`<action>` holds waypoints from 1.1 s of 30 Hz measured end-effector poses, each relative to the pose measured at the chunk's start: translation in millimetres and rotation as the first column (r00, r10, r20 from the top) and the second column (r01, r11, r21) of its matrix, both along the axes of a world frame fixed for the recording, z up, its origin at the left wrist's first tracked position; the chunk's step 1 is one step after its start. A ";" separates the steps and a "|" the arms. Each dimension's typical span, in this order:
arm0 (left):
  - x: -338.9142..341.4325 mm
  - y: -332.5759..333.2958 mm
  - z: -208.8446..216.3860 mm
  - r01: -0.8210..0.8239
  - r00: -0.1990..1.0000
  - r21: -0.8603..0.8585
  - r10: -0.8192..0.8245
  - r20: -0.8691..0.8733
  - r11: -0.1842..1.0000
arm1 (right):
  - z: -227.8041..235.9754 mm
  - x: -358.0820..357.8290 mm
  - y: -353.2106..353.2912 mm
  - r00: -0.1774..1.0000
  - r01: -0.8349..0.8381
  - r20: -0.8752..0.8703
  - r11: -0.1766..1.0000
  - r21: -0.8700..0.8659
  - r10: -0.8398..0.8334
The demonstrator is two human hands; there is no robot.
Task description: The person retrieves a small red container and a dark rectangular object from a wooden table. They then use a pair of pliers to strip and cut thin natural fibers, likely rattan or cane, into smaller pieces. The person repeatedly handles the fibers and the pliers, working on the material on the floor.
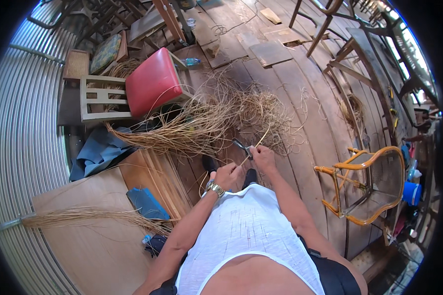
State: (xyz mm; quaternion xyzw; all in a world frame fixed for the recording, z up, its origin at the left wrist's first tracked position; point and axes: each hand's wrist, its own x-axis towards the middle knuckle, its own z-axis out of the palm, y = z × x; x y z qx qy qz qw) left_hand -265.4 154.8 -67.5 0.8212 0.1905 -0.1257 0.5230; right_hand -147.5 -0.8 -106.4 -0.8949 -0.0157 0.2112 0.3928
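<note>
My left hand, with a metal watch on its wrist, is closed round a pale rattan strip in front of my waist. Just right of it, my right hand is closed on a dark-handled hand tool, which looks like pliers or shears. The strip runs up past the right hand towards the floor pile. Which part of the tool meets the strip is too small to tell. Beyond both hands lies a tangled heap of rattan strands, with a long bundle of rattan stretching left.
A chair with a red seat lies on its side at the far left. An orange-framed rattan chair is at the right. Plywood with another rattan bundle is at the left. Loose boards lie on the plank floor.
</note>
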 end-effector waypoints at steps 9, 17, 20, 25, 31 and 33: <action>-121.8 69.4 76.2 -0.024 0.986 -0.019 0.020 -0.167 1.000 | -46.1 75.3 -58.2 0.997 0.011 -0.071 0.999 -0.046 -0.014; -253.5 161.6 110.4 -0.187 0.928 0.007 0.179 -0.326 0.982 | -8.4 138.5 -109.5 0.986 0.145 -0.068 0.981 -0.126 -0.154; -300.7 178.0 101.3 -0.199 0.867 0.082 0.214 -0.449 0.977 | 6.5 154.0 -132.2 0.971 0.238 0.010 0.961 -0.141 -0.239; -362.5 225.7 -1.3 0.491 0.769 0.345 -0.211 -0.604 0.800 | 23.4 131.0 -116.6 0.988 0.135 0.083 0.987 -0.087 -0.127; -77.0 111.0 1.3 0.061 0.979 -0.027 -0.066 -0.192 0.998 | 45.6 64.9 -69.8 0.994 0.081 0.072 0.996 0.025 -0.083; -11.4 52.7 -22.6 0.018 0.997 -0.464 -0.049 -0.055 0.886 | 49.3 49.4 -50.3 0.992 0.057 0.116 0.998 -0.007 -0.056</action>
